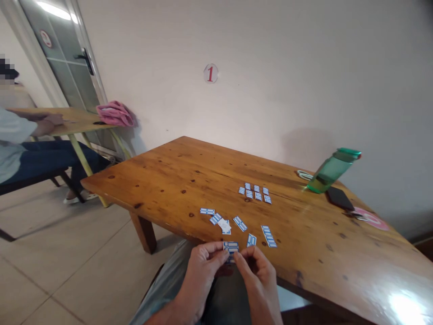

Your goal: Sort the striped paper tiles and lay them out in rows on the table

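Between my two hands, at the table's near edge, is a small sheet of blue-bordered white labels (231, 247). My left hand (204, 270) pinches its left side with thumb and fingers. The right side is pinched by my right hand (258, 270). Just beyond them lie loose label pieces: one by my right hand (251, 240), a longer label strip (269, 236) to the right, and several more to the left, with a plain white scrap (223, 225) on top of one. Farther back, several small label pieces (258, 196) are laid out in two rows.
At the table's right side stand or lie a green translucent bottle (333, 170), a dark phone-like object (339, 198), a white coiled cable (304, 175) and a pink round item (372, 219). Another person (13, 144) sits at a table on the left, where a pink cloth (115, 113) lies.
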`<state>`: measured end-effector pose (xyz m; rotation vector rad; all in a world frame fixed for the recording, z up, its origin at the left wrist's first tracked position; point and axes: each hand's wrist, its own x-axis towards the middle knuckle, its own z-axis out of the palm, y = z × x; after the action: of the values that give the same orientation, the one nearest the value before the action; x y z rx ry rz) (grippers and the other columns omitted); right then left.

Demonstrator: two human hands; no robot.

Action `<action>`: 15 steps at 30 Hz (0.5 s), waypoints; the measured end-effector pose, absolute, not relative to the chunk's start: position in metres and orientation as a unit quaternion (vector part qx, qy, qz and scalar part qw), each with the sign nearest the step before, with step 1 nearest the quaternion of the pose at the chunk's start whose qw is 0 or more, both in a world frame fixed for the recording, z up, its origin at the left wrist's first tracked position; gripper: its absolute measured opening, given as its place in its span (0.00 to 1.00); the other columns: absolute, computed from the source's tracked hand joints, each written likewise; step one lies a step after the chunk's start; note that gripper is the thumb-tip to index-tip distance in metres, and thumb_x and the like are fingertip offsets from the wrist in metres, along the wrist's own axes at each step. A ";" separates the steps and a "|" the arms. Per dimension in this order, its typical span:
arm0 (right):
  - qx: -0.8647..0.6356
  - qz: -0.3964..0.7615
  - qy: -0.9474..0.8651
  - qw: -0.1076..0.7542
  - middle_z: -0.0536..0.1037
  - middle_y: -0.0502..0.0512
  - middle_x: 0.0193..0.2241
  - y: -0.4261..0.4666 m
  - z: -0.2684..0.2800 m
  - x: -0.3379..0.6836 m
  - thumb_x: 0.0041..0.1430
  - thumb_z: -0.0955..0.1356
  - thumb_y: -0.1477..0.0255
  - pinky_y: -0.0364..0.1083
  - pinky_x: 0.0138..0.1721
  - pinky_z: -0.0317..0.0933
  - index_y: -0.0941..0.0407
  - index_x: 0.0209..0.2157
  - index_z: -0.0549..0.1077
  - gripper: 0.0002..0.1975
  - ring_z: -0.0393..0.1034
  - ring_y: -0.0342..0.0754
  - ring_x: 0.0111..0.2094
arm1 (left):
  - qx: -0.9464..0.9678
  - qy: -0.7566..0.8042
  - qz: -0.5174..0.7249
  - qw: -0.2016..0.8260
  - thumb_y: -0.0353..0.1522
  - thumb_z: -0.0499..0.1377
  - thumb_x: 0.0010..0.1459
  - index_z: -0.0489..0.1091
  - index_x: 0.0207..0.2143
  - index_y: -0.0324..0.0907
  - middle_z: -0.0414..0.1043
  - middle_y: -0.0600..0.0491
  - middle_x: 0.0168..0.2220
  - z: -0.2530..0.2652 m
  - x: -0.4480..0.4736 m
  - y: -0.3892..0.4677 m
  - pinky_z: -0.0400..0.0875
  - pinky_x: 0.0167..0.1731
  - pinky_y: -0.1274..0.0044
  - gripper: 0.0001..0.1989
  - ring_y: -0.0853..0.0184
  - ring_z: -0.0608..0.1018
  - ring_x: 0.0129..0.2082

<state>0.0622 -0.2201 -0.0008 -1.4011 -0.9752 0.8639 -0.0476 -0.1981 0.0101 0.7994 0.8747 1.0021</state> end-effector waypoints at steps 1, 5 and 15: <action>-0.599 0.370 -0.415 0.576 0.63 0.45 0.15 -0.221 0.001 0.061 0.43 0.69 0.59 0.39 0.20 0.52 0.56 0.18 0.64 0.16 0.56 0.40 0.18 | 0.360 0.391 0.454 0.715 0.36 0.64 0.42 0.76 0.30 0.37 0.75 0.49 0.27 0.009 -0.047 -0.198 0.68 0.29 0.76 0.13 0.65 0.73 0.28; -0.603 0.369 -0.416 0.572 0.64 0.46 0.15 -0.221 0.004 0.059 0.42 0.68 0.60 0.40 0.20 0.53 0.56 0.18 0.64 0.15 0.57 0.41 0.18 | 0.354 0.377 0.464 0.719 0.35 0.63 0.43 0.77 0.31 0.37 0.75 0.49 0.27 0.007 -0.045 -0.199 0.68 0.32 0.76 0.12 0.65 0.74 0.29; -0.632 0.285 -0.467 0.549 0.64 0.45 0.16 -0.226 -0.016 0.053 0.50 0.65 0.61 0.40 0.20 0.52 0.55 0.19 0.64 0.14 0.57 0.41 0.18 | 0.305 0.363 0.454 0.754 0.36 0.67 0.37 0.77 0.28 0.37 0.76 0.49 0.26 -0.001 -0.044 -0.200 0.69 0.35 0.73 0.15 0.63 0.75 0.28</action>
<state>0.0529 -0.2258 -0.0162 -1.4954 -1.1066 0.6737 -0.0444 -0.2005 -0.0005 0.6665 0.7919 0.9905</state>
